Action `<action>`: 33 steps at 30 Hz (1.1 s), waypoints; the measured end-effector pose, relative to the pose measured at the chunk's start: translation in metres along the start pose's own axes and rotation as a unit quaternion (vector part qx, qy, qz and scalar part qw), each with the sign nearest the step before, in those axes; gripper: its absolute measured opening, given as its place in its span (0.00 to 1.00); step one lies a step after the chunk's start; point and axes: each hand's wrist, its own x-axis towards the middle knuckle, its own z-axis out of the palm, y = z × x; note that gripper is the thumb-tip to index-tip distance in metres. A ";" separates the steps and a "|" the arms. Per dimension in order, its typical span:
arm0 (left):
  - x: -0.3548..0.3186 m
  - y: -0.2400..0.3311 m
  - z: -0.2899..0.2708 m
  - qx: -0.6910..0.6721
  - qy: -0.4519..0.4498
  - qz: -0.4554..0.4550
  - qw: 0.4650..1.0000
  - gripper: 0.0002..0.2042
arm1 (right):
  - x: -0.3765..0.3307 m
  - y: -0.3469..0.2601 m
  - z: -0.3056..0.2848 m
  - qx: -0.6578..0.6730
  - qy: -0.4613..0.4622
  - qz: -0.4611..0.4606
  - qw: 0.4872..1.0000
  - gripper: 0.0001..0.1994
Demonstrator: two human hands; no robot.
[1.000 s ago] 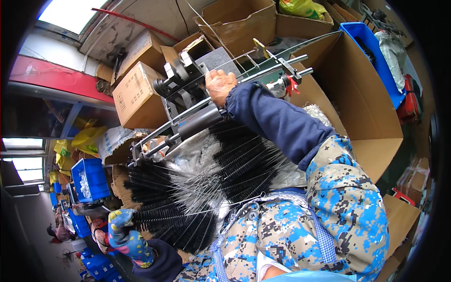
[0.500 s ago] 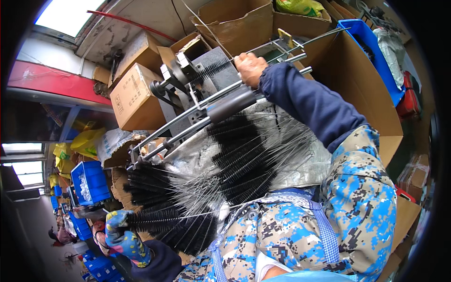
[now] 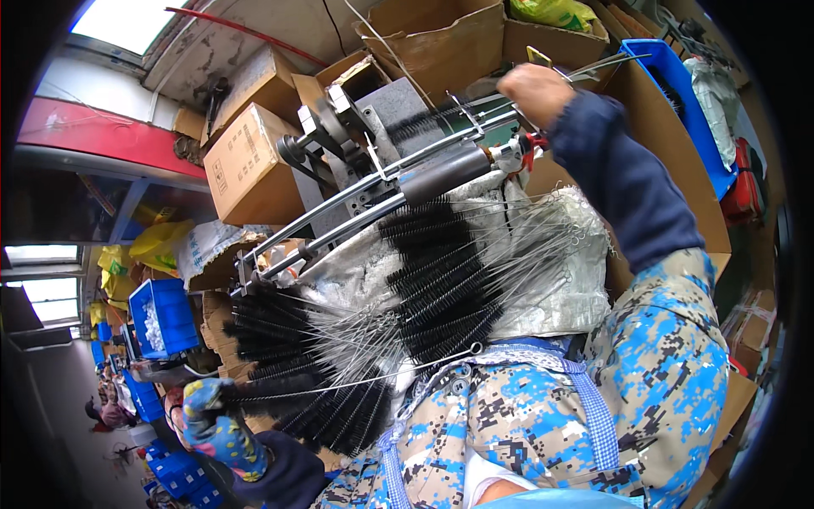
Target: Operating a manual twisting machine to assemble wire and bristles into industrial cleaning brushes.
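Across the upper middle we see the railed metal machine; over and beside the pale sack below it lie two black heaps of wire brushes. One single brush lies along the machine, and the left hand, in dotted cloth, grips another brush at its bristled end. Near the machine's right end, the right hand is curled; what it pinches, we cannot tell. We judge the work partway, but which heap is finished remains unclear. Small print on the carton we cannot read.
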 end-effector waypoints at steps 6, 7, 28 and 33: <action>0.018 -0.003 0.061 -0.051 -0.068 0.034 0.996 0.19 | -0.075 -0.076 -0.044 0.331 0.008 -0.194 0.924 0.40; 0.024 0.003 0.093 -0.019 -0.118 0.058 0.991 0.16 | -0.070 -0.099 -0.049 0.431 -0.023 -0.250 0.867 0.43; -0.009 -0.097 -0.016 0.383 -0.329 -0.202 0.839 0.29 | 0.074 -0.129 0.044 0.011 0.004 -0.044 0.999 0.09; -0.019 -0.068 -0.004 0.556 -0.483 -0.161 0.657 0.33 | 0.077 -0.133 0.044 0.011 0.005 -0.075 0.997 0.08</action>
